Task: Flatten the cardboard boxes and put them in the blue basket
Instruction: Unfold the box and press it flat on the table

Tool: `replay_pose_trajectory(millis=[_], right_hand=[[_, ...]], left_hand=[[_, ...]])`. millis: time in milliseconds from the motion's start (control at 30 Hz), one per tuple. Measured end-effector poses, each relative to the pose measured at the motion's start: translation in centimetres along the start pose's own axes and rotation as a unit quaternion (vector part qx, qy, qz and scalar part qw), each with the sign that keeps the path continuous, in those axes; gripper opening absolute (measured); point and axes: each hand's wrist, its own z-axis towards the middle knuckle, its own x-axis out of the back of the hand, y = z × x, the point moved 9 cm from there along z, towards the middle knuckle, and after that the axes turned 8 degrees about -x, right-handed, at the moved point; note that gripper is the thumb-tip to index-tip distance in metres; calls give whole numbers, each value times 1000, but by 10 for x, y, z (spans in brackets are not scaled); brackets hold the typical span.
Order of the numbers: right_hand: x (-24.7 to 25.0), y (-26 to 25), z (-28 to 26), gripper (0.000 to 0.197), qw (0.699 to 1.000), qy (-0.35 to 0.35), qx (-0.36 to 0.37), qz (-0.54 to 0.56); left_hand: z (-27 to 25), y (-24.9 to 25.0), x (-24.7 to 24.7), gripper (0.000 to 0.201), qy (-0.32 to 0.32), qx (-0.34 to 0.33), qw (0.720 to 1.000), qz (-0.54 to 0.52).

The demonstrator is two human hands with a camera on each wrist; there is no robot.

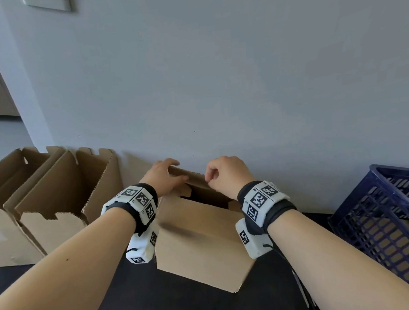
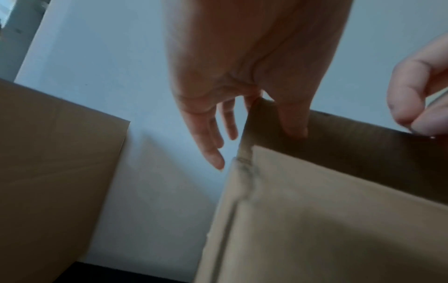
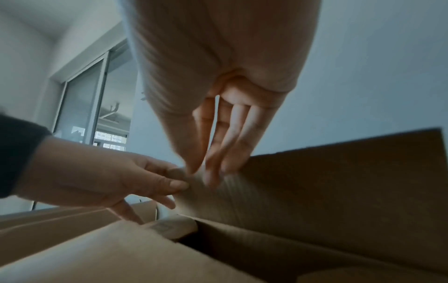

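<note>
From my remote seat I count three brown cardboard boxes on the black table top [image 1: 183, 300], one blue basket and two hands. Farthest left stands an open brown cardboard box with notched flaps [image 1: 7, 191], touching the grey wall [image 1: 217, 70]. Just beside it, on its right, a second open brown cardboard box of the same kind [image 1: 64, 194] stands with its flaps up.

In the middle sits the third plain brown cardboard box [image 1: 199, 241], the one being worked on, still a box and not flat, with its far flap raised against the wall. My left hand [image 1: 163, 176] grips the left end of that flap: the thumb [image 2: 294, 122] lies on the inner face and the other fingers [image 2: 208, 137] go down the outer side. My right hand [image 1: 226, 175] is at the same flap's upper edge, just beside the left; its thumb and fingers [image 3: 232, 145] come together on the edge, pinching it, though motion blur softens the tips.

At the far right, well apart from the hands, the dark blue plastic lattice basket [image 1: 379, 216] stands on the table top, something tan showing through its mesh.
</note>
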Motion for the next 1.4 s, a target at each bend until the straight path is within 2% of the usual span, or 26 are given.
replay_pose_trajectory(millis=[33, 67, 200, 267, 367, 500, 533, 667, 767, 867, 900, 967, 1033, 1133, 1200, 1300, 1400], right_hand=[[-5, -3, -3, 7, 999, -31, 5, 7], [-12, -6, -6, 12, 997, -73, 7, 5], [-45, -8, -26, 77, 969, -236, -6, -67], [-55, -5, -33, 88, 956, -267, -6, -118], [-49, -5, -28, 76, 967, -203, 6, -157], [-21, -3, -21, 21, 993, -57, 3, -102], [-14, -1, -20, 17, 995, -29, 4, -96], [4, 10, -23, 22, 994, 30, -8, -101], [7, 14, -28, 18, 995, 28, -5, -100], [8, 17, -31, 3, 995, -19, -10, -95], [8, 22, -31, 12, 997, -41, -23, -63], [8, 35, -29, 42, 995, -73, -64, 35], [12, 54, -25, 62, 989, -44, -110, 88], [17, 89, -29, 45, 981, 14, -192, 34], [11, 109, -33, 30, 972, -11, -236, -2], [-1, 125, -37, 38, 958, -69, -278, -28], [-7, 131, -37, 47, 949, -89, -298, -53]], left_hand=[[1, 1, 2, 42, 3, -6, 1000, 3], [3, 1, 3, 36, 8, -6, 1000, 9], [2, -8, 11, 34, 44, 20, 999, 14], [1, -16, 13, 34, 59, 33, 998, -11], [1, -25, 15, 40, 64, 45, 996, -39], [0, -36, 22, 40, 87, 67, 993, -31], [-1, -40, 24, 39, 97, 74, 992, -34], [-3, -52, 28, 35, 118, 103, 985, -72], [-4, -53, 30, 31, 138, 114, 981, -78], [-1, -44, 31, 27, 155, 93, 981, -76], [1, -39, 31, 28, 159, 79, 981, -72], [2, -29, 32, 29, 166, 52, 982, -69], [0, -19, 33, 28, 176, 24, 981, -72], [-4, -7, 35, 24, 192, -24, 977, -88], [-5, -1, 38, 22, 200, -46, 973, -106], [-6, 7, 40, 20, 209, -65, 966, -139], [-8, 18, 40, 19, 211, -82, 961, -158]])
